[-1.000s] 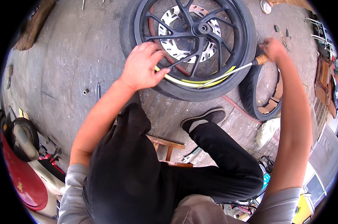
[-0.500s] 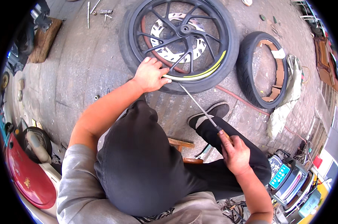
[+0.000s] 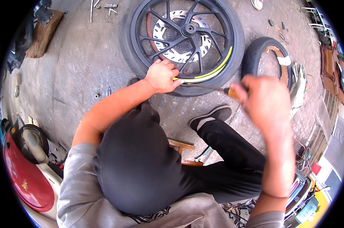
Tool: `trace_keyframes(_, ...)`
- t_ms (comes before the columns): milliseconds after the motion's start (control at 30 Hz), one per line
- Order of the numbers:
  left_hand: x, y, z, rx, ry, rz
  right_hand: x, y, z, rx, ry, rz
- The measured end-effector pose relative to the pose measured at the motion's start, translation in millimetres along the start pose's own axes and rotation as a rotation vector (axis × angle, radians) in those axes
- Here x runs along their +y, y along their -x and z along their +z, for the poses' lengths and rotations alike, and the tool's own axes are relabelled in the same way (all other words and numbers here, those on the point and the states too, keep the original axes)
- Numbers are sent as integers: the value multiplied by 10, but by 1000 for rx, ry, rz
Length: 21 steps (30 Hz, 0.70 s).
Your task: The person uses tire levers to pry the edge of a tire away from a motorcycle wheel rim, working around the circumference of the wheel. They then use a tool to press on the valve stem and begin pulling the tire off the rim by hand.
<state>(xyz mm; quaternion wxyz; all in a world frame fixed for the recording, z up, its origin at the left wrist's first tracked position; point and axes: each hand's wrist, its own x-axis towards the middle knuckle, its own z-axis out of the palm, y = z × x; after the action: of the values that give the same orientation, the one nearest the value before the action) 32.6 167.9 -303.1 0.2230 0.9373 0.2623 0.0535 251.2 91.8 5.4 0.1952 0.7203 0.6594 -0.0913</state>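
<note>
A black spoked motorcycle wheel (image 3: 197,45) lies flat with its tire (image 3: 236,62) around it; yellow and white stripes mark the near rim. My left hand (image 3: 162,77) is closed over the rim's near left edge, thumb against the bead. In my right hand (image 3: 268,100), blurred by motion, is the wooden handle of a long screwdriver (image 3: 228,91). Its thin shaft runs left, nearly level, and the tip reaches between tire and rim beside my left thumb. A slotted brake disc (image 3: 175,57) shows behind the spokes.
A second tire (image 3: 251,62) with cardboard inside lies to the right, beside crumpled sheeting (image 3: 299,89). Sockets and wrenches (image 3: 110,6) are scattered at the far left. My shoe (image 3: 213,116) rests close to the wheel's near edge. A red scooter (image 3: 27,174) stands at lower left.
My right hand has moved up and right from near my knee, swinging the screwdriver from a steep slant to almost level. My left hand has shifted slightly right along the rim.
</note>
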Motion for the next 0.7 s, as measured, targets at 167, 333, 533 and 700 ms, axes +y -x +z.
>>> trace_keyframes(167,-32,-100,-38,-50,51,7,840,-2267,96,-99,73,-111)
trace_keyframes(333,-169,-39,-238,365,484,48,2449,-2654,1667,-112,163,-236)
trace_keyframes(533,-1070,586,-182,786,272,-872,1868,-759,2534,-238,-630,369)
trace_keyframes(700,-1050,369,160,724,936,-1115,429,865,1816,-282,-720,151)
